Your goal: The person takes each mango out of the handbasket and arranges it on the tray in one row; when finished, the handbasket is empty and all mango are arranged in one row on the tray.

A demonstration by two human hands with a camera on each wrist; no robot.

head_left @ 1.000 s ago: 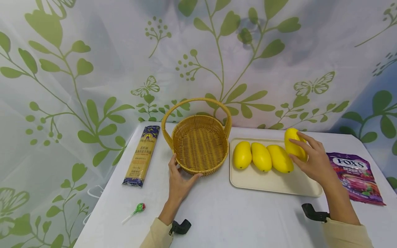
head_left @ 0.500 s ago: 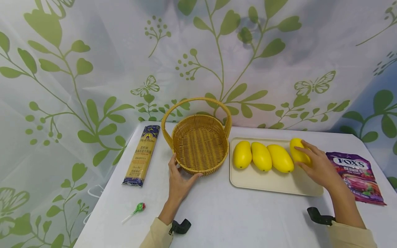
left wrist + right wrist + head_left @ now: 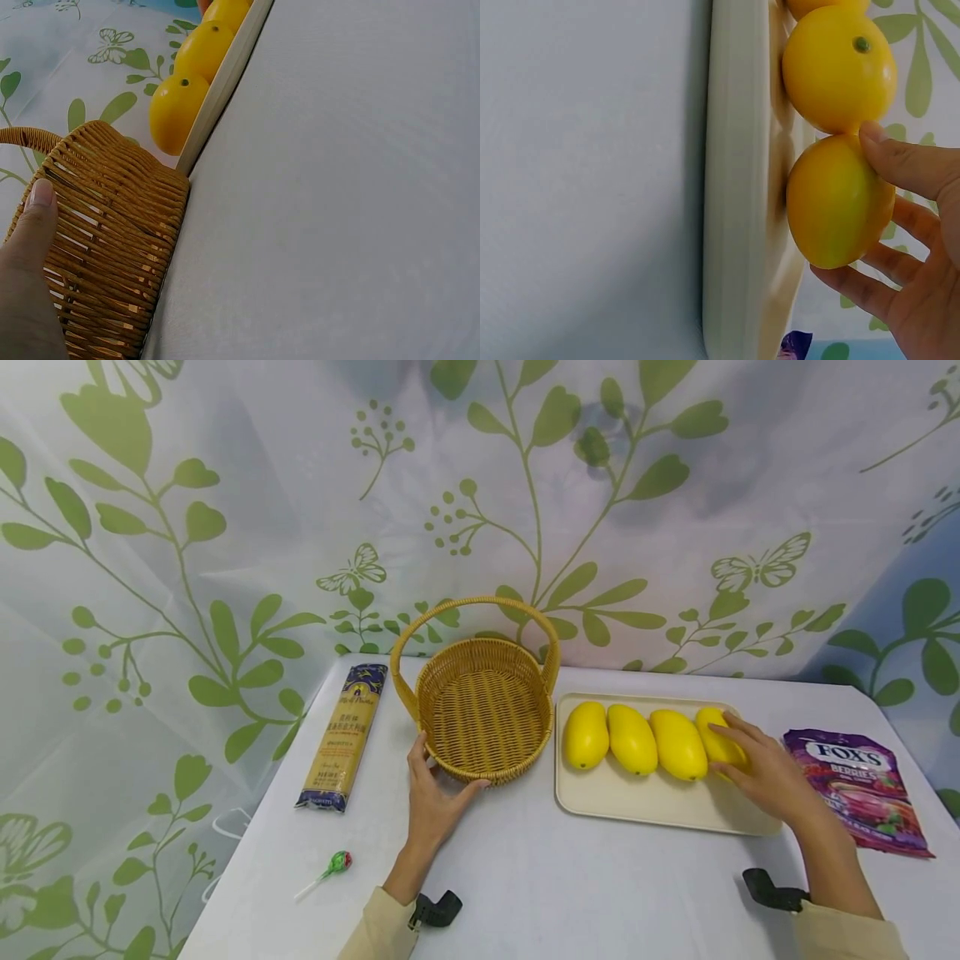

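Note:
Four-fingers-and-thumb spread, my right hand [image 3: 768, 768] holds a yellow mango [image 3: 720, 743] at the right end of a row on the cream tray [image 3: 637, 802]. In the right wrist view, the thumb lies on the upper side of this mango [image 3: 838, 202] and the fingertips are at its lower side. It touches the neighbouring mango [image 3: 678, 743]. Two more mangoes stand in line to the left, the outermost mango [image 3: 586, 735] near the tray's left edge. My left hand [image 3: 435, 802] grips the front left of a round wicker basket [image 3: 487, 718], thumb [image 3: 39, 214] against its outer wall.
A spaghetti packet [image 3: 345, 735] lies left of the basket, with a lollipop [image 3: 330, 870] in front of it. Right of the tray is a purple candy bag [image 3: 862, 789], partly behind my right arm. A leaf-patterned curtain [image 3: 480, 485] hangs behind the table.
My right hand has lowered the mango onto the tray, first moving right, then slightly left against the neighbouring mango. My left hand and the basket have stayed put.

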